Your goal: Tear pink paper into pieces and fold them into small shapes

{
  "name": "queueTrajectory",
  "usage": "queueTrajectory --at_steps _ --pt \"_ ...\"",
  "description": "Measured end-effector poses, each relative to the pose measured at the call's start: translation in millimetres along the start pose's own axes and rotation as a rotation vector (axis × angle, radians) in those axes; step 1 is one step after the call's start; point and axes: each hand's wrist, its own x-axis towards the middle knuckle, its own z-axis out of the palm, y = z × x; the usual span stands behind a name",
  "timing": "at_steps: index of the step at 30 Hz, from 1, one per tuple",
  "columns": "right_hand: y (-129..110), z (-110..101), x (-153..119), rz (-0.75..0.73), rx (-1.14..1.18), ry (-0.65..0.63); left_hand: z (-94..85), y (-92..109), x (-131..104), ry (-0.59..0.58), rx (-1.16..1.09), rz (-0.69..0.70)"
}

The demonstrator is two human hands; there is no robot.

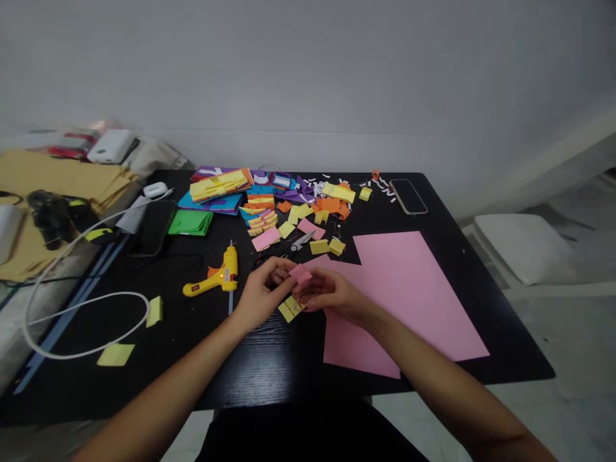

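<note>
Between both hands, above the black table, is a small piece of pink paper (301,274). My left hand (264,289) pinches its left side, thumb toward me. On the other side, the curled fingers of my right hand (334,294) close on its right edge. Just below the hands lies a yellow piece of paper (290,309), partly covered by my fingers. Scissors (303,240) rest a little beyond the hands among paper pieces. Large pink paper sheets (409,295) spread under and beside my right forearm.
A yellow glue gun (224,273) lies left of my hands, near a looped white cable (144,308). Folded colored paper stacks (219,186) and scraps (332,205) fill the back. One phone (408,196) lies back right, another phone (153,228) at left.
</note>
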Motion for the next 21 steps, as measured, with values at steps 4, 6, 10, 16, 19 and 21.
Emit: queueTrajectory --at_steps 4,6,10,16,19,21 --pt "4 -2 2 -0.064 -0.032 0.006 -2.3 5 2 0.039 -0.083 -0.025" --pt "4 -2 2 -0.093 -0.098 0.021 -3.5 7 3 0.047 -0.101 -0.032" --pt "2 -3 -1 -0.161 -0.243 0.08 -5.1 9 4 0.071 -0.093 -0.034" --pt "-1 -5 -3 -0.298 -0.396 0.055 -4.3 10 3 0.054 -0.229 0.016" --pt "-6 -9 -4 -0.408 -0.623 0.055 -2.5 10 3 0.028 -0.267 -0.017" --pt "-9 -11 -4 -0.491 -0.832 0.038 -1.4 9 3 0.029 -0.272 -0.028"
